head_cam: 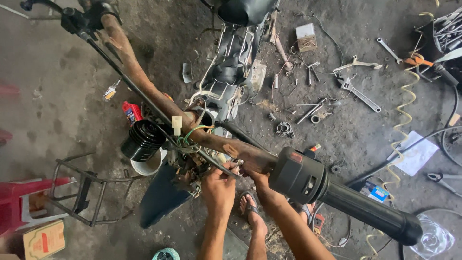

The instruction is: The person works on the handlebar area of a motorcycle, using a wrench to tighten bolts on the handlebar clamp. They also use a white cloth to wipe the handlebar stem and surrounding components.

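Both our hands pinch wiring under the rusty handlebar (192,130): left hand (219,185), right hand (255,178). Bar's stiff, heavy; wires (192,137) soft, fragile. Grip near the switch housing (298,175).

Visible item count: two hands, left hand (219,185) and right hand (254,176). One rusty handlebar (159,103). One black rubber grip (370,212). One black ribbed boot (143,139). One red stool (21,202). One cardboard box (43,239). At least three wrenches (358,94) on the floor.
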